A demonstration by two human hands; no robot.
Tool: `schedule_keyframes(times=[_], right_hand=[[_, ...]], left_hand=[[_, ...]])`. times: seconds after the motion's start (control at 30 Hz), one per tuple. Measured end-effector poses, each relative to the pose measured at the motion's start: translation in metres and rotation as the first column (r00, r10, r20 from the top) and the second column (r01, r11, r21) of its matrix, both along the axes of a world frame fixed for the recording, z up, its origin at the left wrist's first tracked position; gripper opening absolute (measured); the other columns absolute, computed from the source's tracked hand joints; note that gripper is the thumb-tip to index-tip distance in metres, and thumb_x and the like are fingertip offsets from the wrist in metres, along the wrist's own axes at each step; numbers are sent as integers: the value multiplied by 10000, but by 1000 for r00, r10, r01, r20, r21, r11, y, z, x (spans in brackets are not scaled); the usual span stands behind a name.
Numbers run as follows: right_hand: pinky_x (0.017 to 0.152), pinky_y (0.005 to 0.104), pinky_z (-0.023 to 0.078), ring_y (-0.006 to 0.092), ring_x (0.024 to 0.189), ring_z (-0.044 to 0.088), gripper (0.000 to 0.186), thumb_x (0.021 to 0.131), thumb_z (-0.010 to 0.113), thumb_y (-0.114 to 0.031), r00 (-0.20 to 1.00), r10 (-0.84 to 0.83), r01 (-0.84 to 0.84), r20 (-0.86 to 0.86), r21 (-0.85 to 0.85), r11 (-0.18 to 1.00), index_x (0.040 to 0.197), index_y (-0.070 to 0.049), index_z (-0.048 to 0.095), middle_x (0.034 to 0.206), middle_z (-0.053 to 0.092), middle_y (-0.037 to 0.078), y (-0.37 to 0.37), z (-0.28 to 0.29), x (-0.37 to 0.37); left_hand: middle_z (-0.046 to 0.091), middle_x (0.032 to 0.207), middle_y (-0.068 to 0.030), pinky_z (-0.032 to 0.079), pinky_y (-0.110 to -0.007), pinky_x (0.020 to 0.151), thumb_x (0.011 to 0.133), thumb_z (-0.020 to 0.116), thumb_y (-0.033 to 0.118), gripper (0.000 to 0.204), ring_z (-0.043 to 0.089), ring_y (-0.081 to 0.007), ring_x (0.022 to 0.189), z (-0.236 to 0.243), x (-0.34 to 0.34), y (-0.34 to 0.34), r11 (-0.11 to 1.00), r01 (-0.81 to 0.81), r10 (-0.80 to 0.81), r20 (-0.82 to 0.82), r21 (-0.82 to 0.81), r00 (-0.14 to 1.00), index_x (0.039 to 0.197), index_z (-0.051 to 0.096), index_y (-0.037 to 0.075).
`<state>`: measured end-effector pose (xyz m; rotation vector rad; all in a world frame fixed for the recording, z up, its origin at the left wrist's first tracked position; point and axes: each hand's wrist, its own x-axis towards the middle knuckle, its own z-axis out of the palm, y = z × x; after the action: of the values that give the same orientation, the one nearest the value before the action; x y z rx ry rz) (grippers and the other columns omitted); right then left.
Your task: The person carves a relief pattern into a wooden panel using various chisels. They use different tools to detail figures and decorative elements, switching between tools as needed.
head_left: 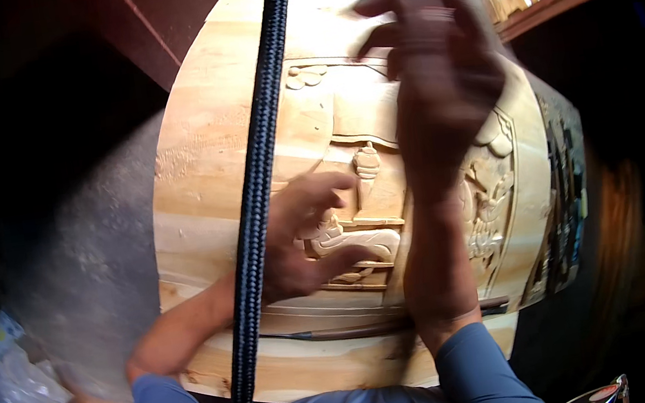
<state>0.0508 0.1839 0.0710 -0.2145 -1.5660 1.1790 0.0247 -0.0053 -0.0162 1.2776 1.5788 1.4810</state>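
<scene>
A pale wooden panel with carved relief lies in front of me; a lamp-like post, a reclining animal figure and leafy shapes stand out in it. Over the animal carving hovers my left hand, fingers spread and nothing seen in them. My right hand is raised above the far right part of the panel, smeared by motion. Some of its fingers look bent and apart, but whether it holds anything is unclear. Near my body a long slim carving chisel lies across the panel, partly behind my right forearm.
Several dark slim tools lie in a row along the panel's right edge. A black braided cord crosses the view. Clear plastic bags are at lower left. A wooden ledge with wood pieces stands at far right.
</scene>
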Motion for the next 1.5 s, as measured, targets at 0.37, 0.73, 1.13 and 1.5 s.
schedule_keyframes(times=[0.37,0.73,1.13,1.5], right_hand=[[343,218,273,107,383,347,665,1184,293,-596,945,319,-327,-71,-165,931,717,-126,349,615,586,164,23,13,56],[334,223,217,102,354,261,669,1193,318,-573,956,294,-278,20,-266,923,696,-125,341,597,569,179,15,6,47],[365,216,211,96,373,285,669,1177,387,-593,957,284,-257,50,-302,918,688,-137,364,581,566,165,20,1,44],[367,213,224,90,379,322,669,1168,428,-592,968,240,-210,74,-286,935,680,-139,370,582,576,163,19,0,45]], left_hand=[[461,1641,-344,634,-420,918,951,810,380,790,732,-425,1188,-23,39,45,895,80,175,-508,440,843,1551,532,-54],[248,1714,-429,632,-403,780,839,871,302,1114,752,-425,1071,-32,38,49,917,58,158,-493,393,855,1717,267,-25],[244,1713,-429,629,-392,747,890,806,218,1007,759,-396,1039,-40,43,54,912,19,203,-490,410,848,1704,268,-30],[278,1711,-413,612,-372,669,868,835,218,982,768,-344,912,-40,42,54,916,9,226,-535,402,814,1675,331,-27]])
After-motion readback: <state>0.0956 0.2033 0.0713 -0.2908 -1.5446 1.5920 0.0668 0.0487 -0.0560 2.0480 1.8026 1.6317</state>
